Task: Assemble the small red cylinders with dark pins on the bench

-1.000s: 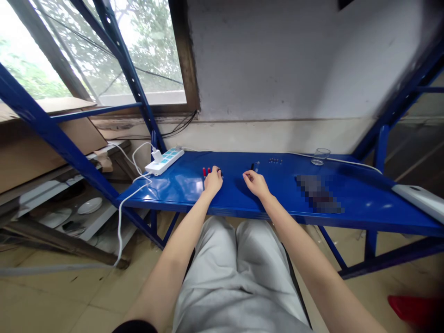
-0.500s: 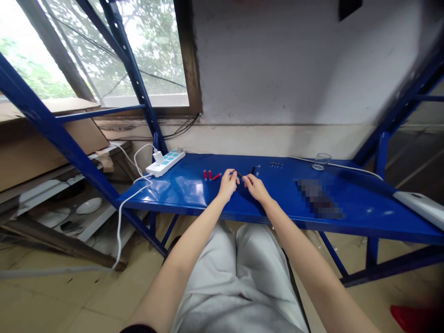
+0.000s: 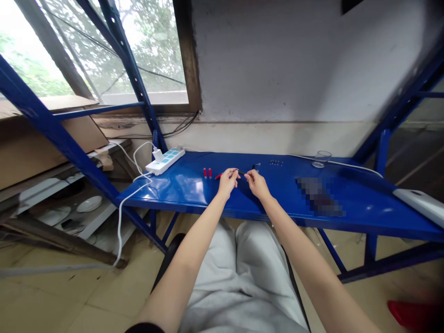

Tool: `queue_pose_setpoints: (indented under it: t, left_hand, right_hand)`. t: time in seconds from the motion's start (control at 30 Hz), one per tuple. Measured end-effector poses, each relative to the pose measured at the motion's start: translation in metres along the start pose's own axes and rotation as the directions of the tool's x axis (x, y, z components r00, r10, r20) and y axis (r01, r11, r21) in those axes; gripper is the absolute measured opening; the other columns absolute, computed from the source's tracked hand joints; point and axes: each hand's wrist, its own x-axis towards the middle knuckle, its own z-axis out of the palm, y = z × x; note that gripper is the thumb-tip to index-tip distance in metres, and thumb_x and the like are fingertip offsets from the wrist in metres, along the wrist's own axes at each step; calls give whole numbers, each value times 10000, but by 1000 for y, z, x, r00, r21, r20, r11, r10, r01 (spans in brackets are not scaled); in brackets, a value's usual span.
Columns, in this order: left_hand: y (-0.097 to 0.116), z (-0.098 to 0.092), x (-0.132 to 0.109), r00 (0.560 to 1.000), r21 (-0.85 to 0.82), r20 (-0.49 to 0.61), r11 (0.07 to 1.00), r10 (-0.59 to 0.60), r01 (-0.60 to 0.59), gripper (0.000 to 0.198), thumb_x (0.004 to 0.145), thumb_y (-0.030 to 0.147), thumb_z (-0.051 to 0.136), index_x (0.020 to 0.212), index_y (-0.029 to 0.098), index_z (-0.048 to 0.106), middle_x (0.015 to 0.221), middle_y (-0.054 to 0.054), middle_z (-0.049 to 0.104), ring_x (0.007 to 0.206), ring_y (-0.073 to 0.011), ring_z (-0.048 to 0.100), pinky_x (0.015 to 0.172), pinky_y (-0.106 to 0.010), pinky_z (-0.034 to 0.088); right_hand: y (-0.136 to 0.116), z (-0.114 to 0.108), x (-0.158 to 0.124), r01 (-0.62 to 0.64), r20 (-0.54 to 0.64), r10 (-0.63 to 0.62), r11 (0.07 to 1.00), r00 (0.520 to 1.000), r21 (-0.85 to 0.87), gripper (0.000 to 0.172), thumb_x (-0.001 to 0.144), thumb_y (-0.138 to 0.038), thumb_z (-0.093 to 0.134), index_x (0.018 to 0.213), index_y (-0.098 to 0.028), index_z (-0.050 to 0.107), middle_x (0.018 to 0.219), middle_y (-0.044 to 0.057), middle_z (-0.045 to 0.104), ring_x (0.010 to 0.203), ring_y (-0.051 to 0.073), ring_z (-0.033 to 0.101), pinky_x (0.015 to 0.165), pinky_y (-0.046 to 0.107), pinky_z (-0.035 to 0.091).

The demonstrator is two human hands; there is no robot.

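Note:
Above the blue bench (image 3: 187,194), my left hand (image 3: 227,182) pinches one end of a thin black stick-like piece (image 3: 242,173). The fingers of my right hand (image 3: 257,183) are closed on its other end. What exactly the piece is, I cannot make out. Left of my hands, two short red cylinders with silvery ends (image 3: 207,173) stand side by side, and a third red one (image 3: 218,176) lies tilted, partly behind my left hand. Just beyond my right hand are a small dark piece (image 3: 253,166) and a small clear piece (image 3: 258,164), both partly hidden.
Several tiny metallic bits (image 3: 276,163) lie in rows farther back. A clear glass (image 3: 321,159) stands at the back right, nearer me a blurred-out dark object (image 3: 317,196). A white power strip (image 3: 165,161) with cables sits at the left; a white device (image 3: 419,206) at the right edge.
My hands have moved slightly apart, the right one a little to the right, showing more of the black piece. My left hand now covers more of the tilted red cylinder.

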Motion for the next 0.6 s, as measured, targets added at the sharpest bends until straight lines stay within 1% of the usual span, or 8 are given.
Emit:
queue_pose_setpoints:
  t: [0.07, 0.27, 0.4, 0.47, 0.53, 0.6]
  left_hand:
    - [-1, -1, 0, 1000, -4, -30, 1000, -5, 5, 187, 802, 291, 535, 892, 127, 528, 650, 25, 550, 349, -14, 412, 365, -163, 278]
    - [2, -2, -1, 992, -67, -92, 995, -81, 75, 188, 779, 301, 551, 840, 124, 526, 639, 19, 567, 341, -14, 389, 338, -160, 234]
    - [2, -4, -2, 986, -66, -134, 994, -96, 88, 158, 773, 275, 541, 816, 123, 538, 626, 14, 581, 337, -16, 387, 341, -163, 231]
    - [1, -5, -3, 990, -67, -107, 994, -95, 88, 156, 773, 263, 534, 840, 122, 545, 648, 0, 608, 346, -20, 407, 349, -163, 242]
    - [0, -6, -4, 995, -89, -49, 992, -91, 86, 169, 769, 252, 536, 877, 122, 546, 709, -25, 642, 369, -27, 447, 360, -163, 259]
    - [0, -5, -5, 996, -117, 16, 989, -85, 87, 195, 760, 246, 550, 909, 120, 541, 775, -50, 661, 394, -36, 485, 366, -163, 270]
  right_hand:
    - [-3, 0, 0, 21, -9, -21, 1000, 1000, 4, 228, 863, -390, 373, 821, -208, 505, 656, 21, 571, 560, 146, 506, 557, 240, 354]
    - [-9, 1, -1, 60, -13, -60, 998, 998, -8, 232, 867, -387, 374, 795, -208, 505, 656, 24, 580, 562, 146, 513, 570, 246, 362]
    - [-6, 3, -1, 40, -1, -40, 999, 999, 27, 236, 862, -404, 376, 827, -207, 503, 694, 31, 585, 574, 147, 517, 571, 252, 373]
    - [-4, 3, -2, 15, -17, -13, 996, 1000, 89, 245, 861, -417, 376, 886, -203, 490, 775, 43, 594, 575, 136, 518, 567, 251, 385]
    - [-3, 2, -3, -5, -37, 11, 988, 999, 152, 271, 862, -436, 368, 951, -199, 467, 852, 55, 592, 585, 128, 524, 571, 250, 399]
    - [-3, 1, -3, -19, -57, 29, 984, 998, 176, 294, 869, -456, 349, 973, -202, 454, 860, 54, 588, 621, 133, 537, 596, 253, 408]
